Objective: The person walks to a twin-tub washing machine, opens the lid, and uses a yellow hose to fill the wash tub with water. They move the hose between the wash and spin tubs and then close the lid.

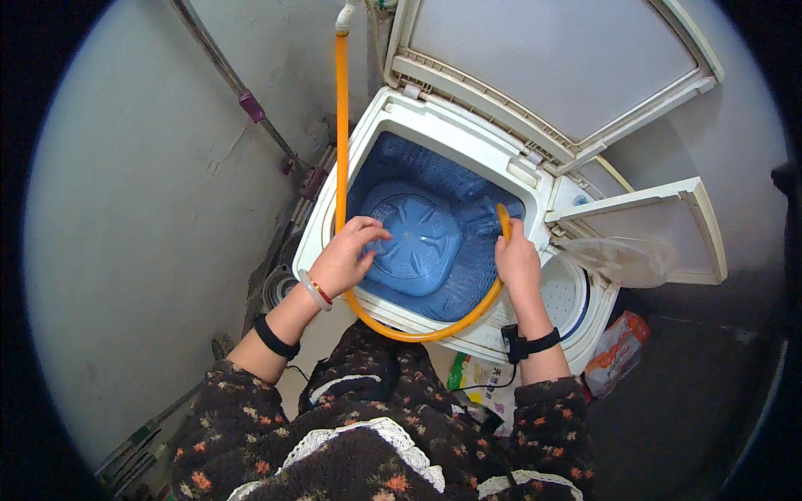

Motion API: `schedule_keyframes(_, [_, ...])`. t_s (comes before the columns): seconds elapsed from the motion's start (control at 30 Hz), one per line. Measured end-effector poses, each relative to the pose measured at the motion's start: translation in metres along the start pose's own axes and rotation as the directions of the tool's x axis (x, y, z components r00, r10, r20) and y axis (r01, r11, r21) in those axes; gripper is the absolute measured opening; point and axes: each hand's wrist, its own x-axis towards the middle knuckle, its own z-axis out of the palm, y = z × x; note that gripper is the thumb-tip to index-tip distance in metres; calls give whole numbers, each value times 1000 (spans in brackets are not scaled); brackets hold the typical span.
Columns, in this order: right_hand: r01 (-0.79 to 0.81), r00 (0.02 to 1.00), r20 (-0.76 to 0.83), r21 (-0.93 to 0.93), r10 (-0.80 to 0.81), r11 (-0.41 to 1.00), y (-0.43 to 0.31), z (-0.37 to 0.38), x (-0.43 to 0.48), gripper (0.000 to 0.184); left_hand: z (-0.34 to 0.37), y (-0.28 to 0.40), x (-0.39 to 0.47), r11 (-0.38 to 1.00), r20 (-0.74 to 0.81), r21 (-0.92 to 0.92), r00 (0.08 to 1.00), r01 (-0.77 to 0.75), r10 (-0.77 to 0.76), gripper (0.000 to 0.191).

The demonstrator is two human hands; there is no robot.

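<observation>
A yellow-orange hose [342,125] hangs from a white pipe fitting [344,17] at the top and loops along the front of a twin-tub washing machine [401,113]. My right hand [519,253] grips the hose near its free end, over the right side of the blue wash tub [410,235]. Over the tub's left side is my left hand [349,253], fingers curled and apart, with nothing seen in it; it is beside the hose. A little water seems to lie in the tub, though this is hard to tell.
The large lid [551,56] stands raised at the back. To the right, a smaller lid [639,228] is up beside the spin tub [561,288], with a translucent plastic cover [620,260] near it. A mop pole [216,56] leans by the left wall. Plastic bags [619,354] lie on the floor.
</observation>
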Motion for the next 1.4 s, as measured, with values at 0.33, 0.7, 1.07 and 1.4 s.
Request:
schedule_keyframes(0.33, [322, 932, 85, 257, -353, 911, -33, 8, 9, 43, -19, 3, -30, 998, -156, 20, 986, 55, -52, 37])
schedule_keyframes(0.7, [97, 924, 343, 212, -168, 972, 13, 6, -13, 43, -17, 9, -33, 1000, -130, -1, 991, 18, -18, 32])
schedule_keyframes(1.07, [0, 973, -156, 731, 168, 683, 108, 20, -118, 47, 27, 28, -7, 964, 117, 143, 971, -224, 208, 25])
schedule_keyframes(1.4, [-111, 890, -52, 939, 453, 327, 170, 58, -153, 51, 92, 95, -1, 968, 466, -49, 852, -246, 240, 23])
